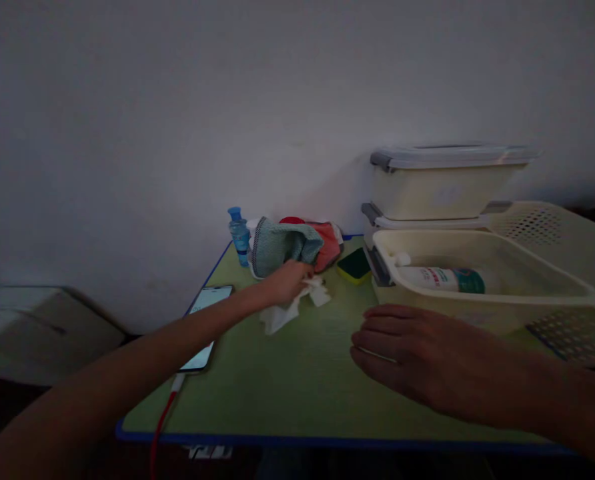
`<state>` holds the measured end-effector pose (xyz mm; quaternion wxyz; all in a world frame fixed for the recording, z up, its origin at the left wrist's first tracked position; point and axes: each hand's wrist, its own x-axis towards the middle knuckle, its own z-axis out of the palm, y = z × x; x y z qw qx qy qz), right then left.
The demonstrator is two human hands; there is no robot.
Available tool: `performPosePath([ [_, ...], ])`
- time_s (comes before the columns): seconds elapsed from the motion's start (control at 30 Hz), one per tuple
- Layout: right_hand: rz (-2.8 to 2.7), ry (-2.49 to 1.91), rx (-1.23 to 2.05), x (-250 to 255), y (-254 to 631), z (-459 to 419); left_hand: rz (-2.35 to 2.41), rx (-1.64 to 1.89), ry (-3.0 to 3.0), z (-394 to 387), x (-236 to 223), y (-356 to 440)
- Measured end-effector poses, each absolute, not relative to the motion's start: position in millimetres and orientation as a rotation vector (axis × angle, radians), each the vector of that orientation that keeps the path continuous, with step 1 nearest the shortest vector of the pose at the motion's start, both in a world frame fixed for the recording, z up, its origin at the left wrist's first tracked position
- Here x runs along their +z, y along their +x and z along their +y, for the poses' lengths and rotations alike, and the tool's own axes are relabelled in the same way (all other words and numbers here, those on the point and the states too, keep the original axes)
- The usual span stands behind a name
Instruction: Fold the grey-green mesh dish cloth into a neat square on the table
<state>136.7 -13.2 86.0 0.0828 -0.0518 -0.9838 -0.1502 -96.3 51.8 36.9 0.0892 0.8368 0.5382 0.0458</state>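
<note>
My left hand [290, 281] reaches across the table, its fingers curled at the lower edge of a grey-green cloth [282, 243]. Its fingertips are partly hidden, but they look closed on the fabric. A crumpled white tissue [282, 317] lies under and beside that hand. Behind the cloth is a bunched red cloth or packet [331, 245]. My right hand [412, 353] hovers over the table's right part, in front of a cream bin, with fingers loosely bent, slightly apart and nothing in them.
A blue bottle [239, 237] and a green-yellow sponge [355, 265] stand near the wall. A charging phone [208, 327] lies at left. The cream bin [477, 308] holds a white bottle [435, 279]; a lidded box [437, 190] is stacked behind. The green table [297, 393] has blue edges.
</note>
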Motion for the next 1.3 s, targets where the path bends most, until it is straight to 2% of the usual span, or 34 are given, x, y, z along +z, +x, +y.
performPosePath([
  [0.1,-3.034,-0.129,-0.366,67.6,124.0,-3.6,1.539,0.399,2.507,78.7,63.1,-92.5],
  [0.2,-3.134,-0.287,-0.193,47.9,120.9,9.6,1.735,0.529,2.598,88.8,82.2,-98.6],
  [0.4,-3.152,-0.547,0.104,7.9,100.9,37.5,2.245,0.164,2.794,73.3,82.4,-116.9],
  [0.5,-3.067,-0.679,0.121,-10.2,84.6,53.9,2.244,-0.013,2.795,70.4,74.2,-120.5],
  [0.6,-2.877,-0.888,0.120,-24.2,76.2,68.8,2.211,-0.011,2.835,72.6,73.5,-121.1],
  [0.73,-2.686,-0.982,0.169,-36.9,76.1,81.0,2.237,0.279,2.813,73.6,91.4,-115.3],
  [0.87,-2.639,-1.001,0.180,-43.4,76.1,83.6,2.261,0.850,2.617,67.8,117.6,-104.6],
  [1.07,-2.570,-0.993,0.206,-41.5,74.7,78.4,1.678,1.708,2.255,54.6,143.1,-99.3],
  [1.2,-2.486,-1.041,0.271,-48.7,79.1,77.8,1.405,1.958,1.834,48.9,126.9,-100.7],
  [1.3,-2.435,-1.073,0.300,-63.0,86.9,83.4,1.253,1.912,1.515,50.8,83.7,-93.9],
])
